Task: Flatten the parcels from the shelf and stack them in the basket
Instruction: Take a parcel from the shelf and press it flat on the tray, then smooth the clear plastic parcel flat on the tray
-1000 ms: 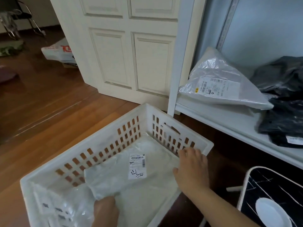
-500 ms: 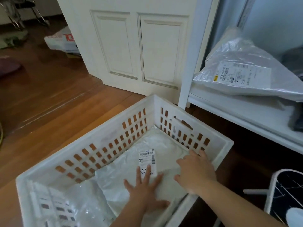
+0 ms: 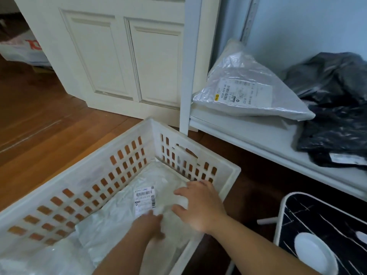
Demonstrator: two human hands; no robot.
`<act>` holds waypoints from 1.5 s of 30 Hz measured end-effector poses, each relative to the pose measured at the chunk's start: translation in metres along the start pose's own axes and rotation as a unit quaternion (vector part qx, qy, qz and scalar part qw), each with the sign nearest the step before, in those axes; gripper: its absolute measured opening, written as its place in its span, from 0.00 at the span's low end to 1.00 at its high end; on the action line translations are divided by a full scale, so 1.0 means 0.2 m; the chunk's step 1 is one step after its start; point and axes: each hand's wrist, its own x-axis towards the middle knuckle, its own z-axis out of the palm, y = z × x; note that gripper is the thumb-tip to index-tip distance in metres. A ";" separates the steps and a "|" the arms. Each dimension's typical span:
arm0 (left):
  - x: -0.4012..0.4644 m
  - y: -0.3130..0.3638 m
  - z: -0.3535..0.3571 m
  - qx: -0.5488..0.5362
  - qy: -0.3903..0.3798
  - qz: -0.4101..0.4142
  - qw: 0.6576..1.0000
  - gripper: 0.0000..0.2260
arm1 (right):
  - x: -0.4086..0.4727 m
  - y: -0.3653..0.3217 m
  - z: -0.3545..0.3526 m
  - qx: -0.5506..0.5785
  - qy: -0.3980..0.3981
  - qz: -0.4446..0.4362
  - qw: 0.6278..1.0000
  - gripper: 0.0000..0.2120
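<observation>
A white slotted basket (image 3: 95,153) stands on the wooden floor. Inside it lies a white plastic parcel (image 3: 119,217) with a barcode label facing up. My left hand (image 3: 149,225) presses flat on the parcel just below the label. My right hand (image 3: 200,207) lies palm down on the parcel's right part, close to the basket's near wall. On the white shelf (image 3: 264,133) to the right rest a silver-grey parcel (image 3: 250,92) with a label and black parcels (image 3: 335,120).
More clear plastic bags (image 3: 45,257) fill the basket's near-left end. A cream panelled door (image 3: 123,60) stands behind the basket. A black-and-white stool top (image 3: 325,221) with a white dish sits at lower right. A red-printed bag (image 3: 21,48) lies far left.
The camera has swung right, showing the black parcels again. My left hand has slid a little right on the parcel toward my right hand. Both hands stay pressed on it.
</observation>
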 end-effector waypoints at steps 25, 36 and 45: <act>-0.64 0.75 -1.27 -0.569 0.233 0.133 0.777 0.21 | -0.18 0.61 -0.95 -0.284 0.197 0.139 0.928 0.22; -0.88 0.87 -1.31 -0.915 -0.020 0.151 0.373 0.17 | -0.57 0.37 -0.98 -0.157 0.262 -0.150 0.941 0.22; -1.37 0.88 -1.31 -0.860 0.200 0.297 0.363 0.17 | -1.08 0.40 -0.93 -0.037 0.268 -0.076 0.960 0.17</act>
